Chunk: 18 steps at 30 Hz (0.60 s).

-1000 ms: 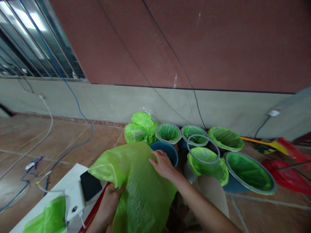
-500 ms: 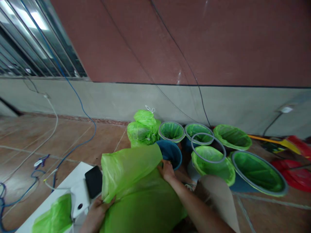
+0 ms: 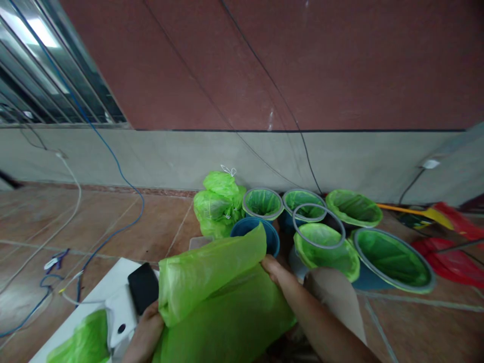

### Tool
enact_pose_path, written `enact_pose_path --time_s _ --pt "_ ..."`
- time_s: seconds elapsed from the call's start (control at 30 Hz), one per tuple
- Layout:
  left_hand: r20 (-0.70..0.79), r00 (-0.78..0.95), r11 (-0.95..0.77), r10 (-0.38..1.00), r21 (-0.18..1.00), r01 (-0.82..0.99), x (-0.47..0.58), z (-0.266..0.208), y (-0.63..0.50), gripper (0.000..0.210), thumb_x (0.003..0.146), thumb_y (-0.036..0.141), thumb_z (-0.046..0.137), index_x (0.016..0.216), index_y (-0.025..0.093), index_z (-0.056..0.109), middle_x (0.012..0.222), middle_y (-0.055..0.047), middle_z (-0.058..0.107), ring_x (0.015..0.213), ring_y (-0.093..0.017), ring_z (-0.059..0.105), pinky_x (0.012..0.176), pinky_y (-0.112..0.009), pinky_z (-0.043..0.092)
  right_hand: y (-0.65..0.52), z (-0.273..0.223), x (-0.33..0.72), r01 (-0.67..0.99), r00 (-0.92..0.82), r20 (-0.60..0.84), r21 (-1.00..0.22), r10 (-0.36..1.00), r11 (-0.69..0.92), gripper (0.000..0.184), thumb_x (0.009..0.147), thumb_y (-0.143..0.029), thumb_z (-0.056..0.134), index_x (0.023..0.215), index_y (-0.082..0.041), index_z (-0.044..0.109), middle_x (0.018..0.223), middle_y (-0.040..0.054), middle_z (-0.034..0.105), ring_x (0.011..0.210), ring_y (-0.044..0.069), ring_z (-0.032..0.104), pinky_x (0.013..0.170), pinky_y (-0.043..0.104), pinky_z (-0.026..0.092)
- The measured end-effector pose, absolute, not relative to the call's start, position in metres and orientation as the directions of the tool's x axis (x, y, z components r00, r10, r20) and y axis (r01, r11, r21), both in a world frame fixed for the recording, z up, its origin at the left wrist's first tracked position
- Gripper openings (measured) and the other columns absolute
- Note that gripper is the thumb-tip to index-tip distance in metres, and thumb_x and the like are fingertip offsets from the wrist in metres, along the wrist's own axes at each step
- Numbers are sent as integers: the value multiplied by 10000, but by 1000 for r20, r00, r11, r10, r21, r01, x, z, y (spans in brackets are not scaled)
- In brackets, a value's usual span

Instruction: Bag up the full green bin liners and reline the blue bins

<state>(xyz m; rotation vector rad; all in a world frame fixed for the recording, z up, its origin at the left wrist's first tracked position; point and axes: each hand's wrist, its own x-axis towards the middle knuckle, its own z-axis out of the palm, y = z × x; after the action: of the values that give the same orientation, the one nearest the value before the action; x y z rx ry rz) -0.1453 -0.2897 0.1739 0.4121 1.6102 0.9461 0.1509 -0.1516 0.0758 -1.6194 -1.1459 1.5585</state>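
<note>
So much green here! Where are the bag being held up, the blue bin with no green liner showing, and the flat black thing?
Held bag [image 3: 221, 305]: head view, middle of its lower front.
Blue bin [image 3: 272, 239]: head view, inner wall.
Flat black thing [image 3: 143, 287]: head view, upper face.

Left grip [image 3: 148, 325] and right grip [image 3: 274, 268] pinch, right forearm [image 3: 321, 313] slanting inward.
</note>
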Motion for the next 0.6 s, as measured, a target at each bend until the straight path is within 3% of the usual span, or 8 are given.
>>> enact_pose_path --time_s 0.1,0.2,0.33,0.47,0.6 --pt "-619 -244 568 747 784 -251 -145 171 -281 314 590 260 847 868 215 708 687 -57 764 710 -314 745 617 -355 590 -144 87 181 -10 -35 -584 -811 811 -585 232 645 -340 647 817 -186 654 729 93 727 712 273 702 703 402 561" --pt "-631 -223 578 743 773 -261 -139 176 -270 271 618 292 845 806 191 678 700 -73 763 625 -294 731 576 -353 583 -145 107 216 -202 -96 -554 -802 827 -562 288 612 -304 696 873 -192 649 840 67 747 768 240 711 772 373 566" --pt "-627 -289 570 723 778 -263 -127 191 -257 260 626 244 837 773 184 632 657 -44 744 531 -240 700 519 -314 564 -153 137 254 -228 -82 -497 -834 864 -502 332 620 -317 764 915 -201 665 926 57 750 818 210 709 801 343 556" --pt "-590 -271 523 761 804 -283 -118 201 -248 296 624 267 841 824 180 641 605 -17 719 477 -206 669 492 -284 546 -161 159 278 -246 58 -469 -862 881 -443 493 563 -308 822 1024 -204 681 974 59 749 826 218 701 788 353 549" --pt "-440 -221 382 870 886 -262 -111 209 -237 532 576 279 872 1052 180 656 797 -40 773 652 -218 728 592 -266 573 -170 179 291 -222 158 -337 -928 928 -299 682 561 -339 833 1208 -224 649 934 37 742 872 215 691 800 335 528"
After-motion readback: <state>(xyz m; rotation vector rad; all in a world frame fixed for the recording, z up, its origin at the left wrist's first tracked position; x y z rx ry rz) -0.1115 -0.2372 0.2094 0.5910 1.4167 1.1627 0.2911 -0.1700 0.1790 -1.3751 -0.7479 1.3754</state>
